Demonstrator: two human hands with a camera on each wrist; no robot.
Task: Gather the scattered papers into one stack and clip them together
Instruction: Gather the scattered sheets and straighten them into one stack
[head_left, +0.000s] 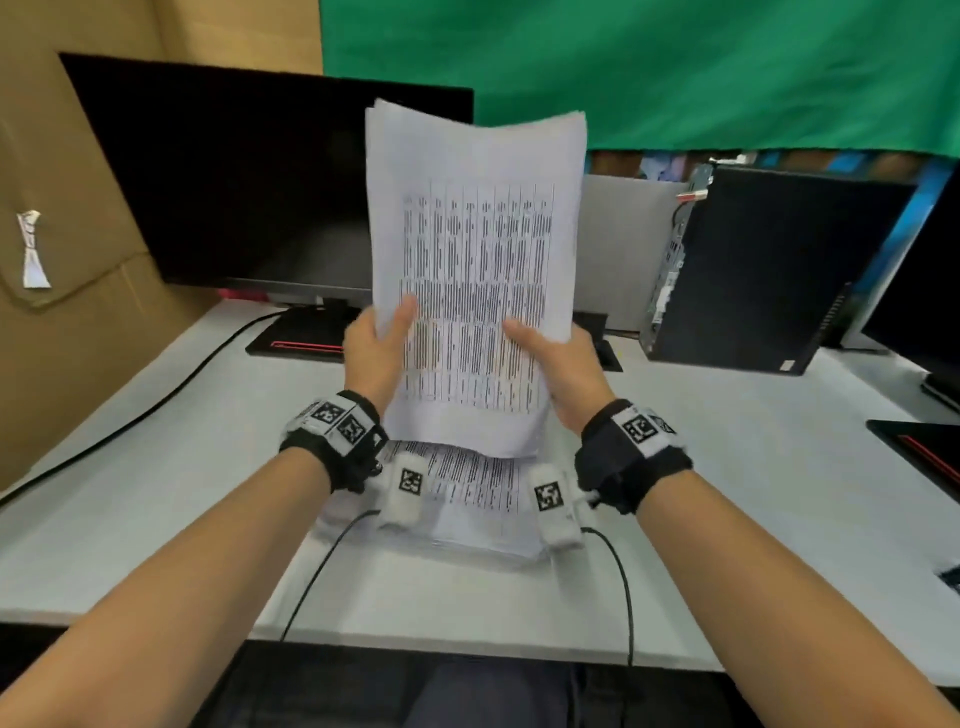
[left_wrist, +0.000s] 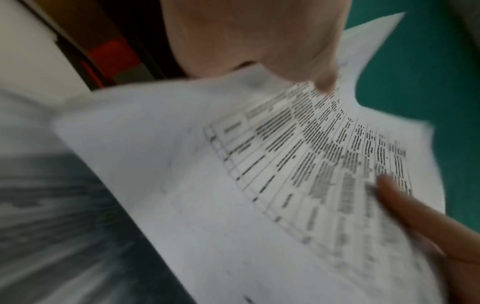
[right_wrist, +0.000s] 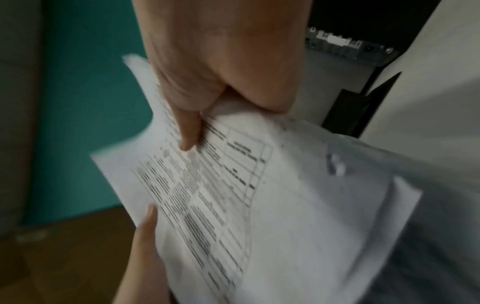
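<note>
I hold a bundle of printed papers (head_left: 472, 270) upright over the desk, its lower edge just above or on a second pile of papers (head_left: 467, 499) lying flat. My left hand (head_left: 376, 343) grips the bundle's left side, thumb on the front. My right hand (head_left: 556, 358) grips the right side the same way. The left wrist view shows the printed papers (left_wrist: 259, 174) under my left hand's thumb (left_wrist: 298, 57), blurred. In the right wrist view the same papers (right_wrist: 259, 195) sit pinched by my right hand (right_wrist: 207, 107). No clip is visible.
A black monitor (head_left: 249, 182) stands behind the bundle on the left, and its base (head_left: 301, 338) lies just beyond my left hand. A black computer case (head_left: 769, 265) stands at the right rear. The white desk (head_left: 753, 493) extends both sides. A cable (head_left: 156, 400) crosses the left.
</note>
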